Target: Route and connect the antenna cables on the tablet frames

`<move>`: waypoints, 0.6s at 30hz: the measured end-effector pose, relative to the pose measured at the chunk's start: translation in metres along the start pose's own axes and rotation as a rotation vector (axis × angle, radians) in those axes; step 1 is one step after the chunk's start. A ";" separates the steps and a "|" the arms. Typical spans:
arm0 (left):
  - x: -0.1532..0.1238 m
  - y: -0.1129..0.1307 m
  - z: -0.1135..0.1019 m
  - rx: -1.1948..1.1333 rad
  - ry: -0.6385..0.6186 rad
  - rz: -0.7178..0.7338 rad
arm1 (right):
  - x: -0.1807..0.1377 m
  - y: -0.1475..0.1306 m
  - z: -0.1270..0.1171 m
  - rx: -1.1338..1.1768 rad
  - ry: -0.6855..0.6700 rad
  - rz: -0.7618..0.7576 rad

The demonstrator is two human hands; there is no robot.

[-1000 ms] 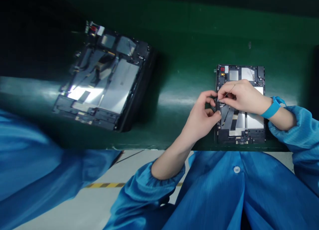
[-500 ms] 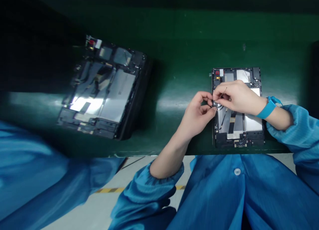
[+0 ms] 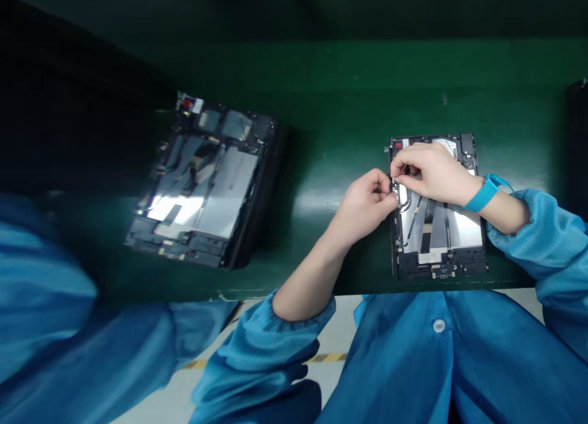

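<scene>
An opened tablet-like device [image 3: 465, 231] lies on the green bench in front of me, its inner boards, flat cables and silver panels exposed. My left hand [image 3: 367, 200] is at the device's left edge, thumb and fingertips closed together there; what they pinch, if anything, is too small to make out. Just above and to the right, my right hand [image 3: 434, 173] reaches over the upper part of the device, thumb and index finger pinched at the same edge on a thin wire, mostly hidden by the fingers. A dark looped cable [image 3: 405, 204] runs below the fingertips.
A stack of similar opened devices [image 3: 206, 191] stands to the left on the green bench [image 3: 316, 130]. Beside it, at the lower left, is another person's blue sleeve [image 3: 124, 350]. A dark object [image 3: 579, 148] sits at the right edge.
The view has shifted slightly. My right hand has moved a little up and left over the device, and the wire end that stuck up from its fingers is now mostly hidden. My left hand stays at the edge.
</scene>
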State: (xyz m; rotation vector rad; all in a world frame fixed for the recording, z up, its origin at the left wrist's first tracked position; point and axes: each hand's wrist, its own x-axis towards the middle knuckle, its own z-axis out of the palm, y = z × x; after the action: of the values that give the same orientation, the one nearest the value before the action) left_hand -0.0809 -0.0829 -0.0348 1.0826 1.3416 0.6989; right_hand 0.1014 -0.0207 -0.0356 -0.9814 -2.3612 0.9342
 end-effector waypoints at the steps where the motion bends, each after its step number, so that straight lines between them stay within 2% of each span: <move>1: 0.000 0.000 -0.001 0.005 -0.005 0.000 | 0.000 0.000 0.001 0.003 -0.001 -0.003; 8: 0.009 0.004 -0.001 -0.015 -0.034 -0.087 | -0.001 0.001 0.003 0.027 0.012 -0.011; 12: 0.015 0.011 -0.002 -0.098 -0.075 -0.165 | 0.001 0.000 0.003 0.015 0.101 0.054; 15: 0.021 0.017 -0.003 -0.126 -0.039 -0.196 | 0.002 -0.002 0.002 0.022 0.178 0.126; 18: 0.030 0.020 -0.004 -0.154 0.018 -0.166 | 0.002 -0.004 0.000 0.049 0.217 0.166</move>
State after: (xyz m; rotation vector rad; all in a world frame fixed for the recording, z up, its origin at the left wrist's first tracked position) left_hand -0.0767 -0.0470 -0.0287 0.8342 1.3531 0.6779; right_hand 0.0982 -0.0212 -0.0322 -1.2086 -2.0932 0.8915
